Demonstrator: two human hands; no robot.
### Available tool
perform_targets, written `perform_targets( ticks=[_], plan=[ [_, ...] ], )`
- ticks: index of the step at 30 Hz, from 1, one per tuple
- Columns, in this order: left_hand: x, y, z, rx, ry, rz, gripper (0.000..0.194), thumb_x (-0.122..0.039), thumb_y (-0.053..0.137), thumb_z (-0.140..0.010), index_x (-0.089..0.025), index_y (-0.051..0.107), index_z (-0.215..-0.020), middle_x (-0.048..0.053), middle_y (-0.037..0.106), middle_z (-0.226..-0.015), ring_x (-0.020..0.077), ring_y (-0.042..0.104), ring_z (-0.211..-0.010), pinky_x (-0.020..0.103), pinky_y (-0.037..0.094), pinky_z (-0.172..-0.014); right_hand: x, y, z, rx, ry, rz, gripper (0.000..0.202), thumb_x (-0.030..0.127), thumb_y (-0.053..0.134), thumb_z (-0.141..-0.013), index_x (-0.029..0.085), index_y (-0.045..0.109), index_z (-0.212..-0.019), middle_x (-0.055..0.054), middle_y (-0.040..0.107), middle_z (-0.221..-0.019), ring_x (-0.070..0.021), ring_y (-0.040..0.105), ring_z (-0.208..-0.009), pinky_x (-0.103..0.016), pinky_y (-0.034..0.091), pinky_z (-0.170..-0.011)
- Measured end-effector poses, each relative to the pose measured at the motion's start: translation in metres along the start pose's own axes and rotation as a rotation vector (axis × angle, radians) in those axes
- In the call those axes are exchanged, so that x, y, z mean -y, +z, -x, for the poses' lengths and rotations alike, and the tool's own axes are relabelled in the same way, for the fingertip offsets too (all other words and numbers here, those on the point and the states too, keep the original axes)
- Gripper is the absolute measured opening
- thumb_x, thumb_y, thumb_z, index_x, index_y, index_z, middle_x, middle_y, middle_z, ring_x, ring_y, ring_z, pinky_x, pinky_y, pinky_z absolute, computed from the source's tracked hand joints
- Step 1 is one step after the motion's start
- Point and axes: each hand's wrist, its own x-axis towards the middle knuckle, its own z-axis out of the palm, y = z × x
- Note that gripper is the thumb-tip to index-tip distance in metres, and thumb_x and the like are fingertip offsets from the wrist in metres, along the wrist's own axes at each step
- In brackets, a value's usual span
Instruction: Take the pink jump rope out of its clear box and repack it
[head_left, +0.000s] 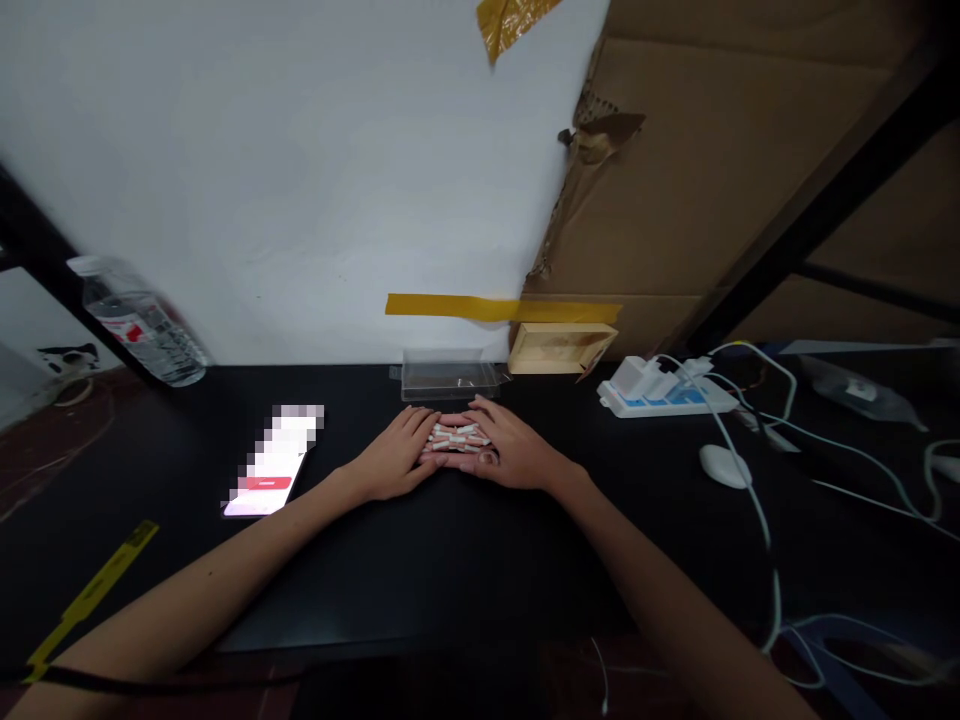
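Note:
A small pink tray with several white and pinkish short pieces in it lies on the black desk before me. My left hand grips its left end, fingers along the far side and thumb at the near edge. At the right end, my right hand holds it the same way. Both hands cover the ends, so the tray's full outline is hidden. What exactly the pieces are is too small to make out. Just behind the hands stands a clear plastic case.
Left of my hands lies a lit phone, with a water bottle farther back. A shallow wooden box leans at the wall. On the right are a white power strip, a white mouse and loose cables.

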Motion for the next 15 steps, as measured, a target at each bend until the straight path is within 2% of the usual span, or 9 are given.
perform_targets(
  ticks=[4, 10, 15],
  plan=[
    [-0.001, 0.003, 0.001, -0.004, -0.005, -0.016, 0.057, -0.044, 0.040, -0.100, -0.015, 0.035, -0.148, 0.018, 0.048, -0.144, 0.0327, 0.043, -0.135, 0.052, 0.036, -0.113, -0.001, 0.012, 0.000, 0.037, -0.054, 0.018, 0.084, 0.058, 0.064, -0.086, 0.010, 0.038, -0.151, -0.019, 0.047, -0.151, -0.0352, 0.031, -0.148, -0.053, 0.031, -0.120],
    [0.006, 0.013, 0.004, 0.038, -0.033, -0.079, 0.068, -0.055, 0.033, -0.102, -0.009, 0.027, -0.152, 0.022, 0.039, -0.153, 0.0359, 0.031, -0.145, 0.053, 0.031, -0.115, 0.000, 0.016, 0.000, 0.058, -0.023, 0.039, 0.095, 0.062, 0.059, -0.088, 0.006, 0.027, -0.156, -0.021, 0.034, -0.159, -0.0345, 0.025, -0.150, -0.053, 0.026, -0.122],
    [0.007, 0.007, 0.000, 0.064, -0.038, -0.093, 0.065, -0.051, 0.034, -0.102, -0.010, 0.030, -0.151, 0.020, 0.044, -0.151, 0.0318, 0.041, -0.139, 0.048, 0.035, -0.114, 0.005, 0.010, -0.001, 0.104, -0.014, 0.068, 0.083, 0.060, 0.060, -0.089, 0.017, 0.034, -0.155, -0.015, 0.036, -0.159, -0.0332, 0.024, -0.151, -0.052, 0.024, -0.122]
  ],
)
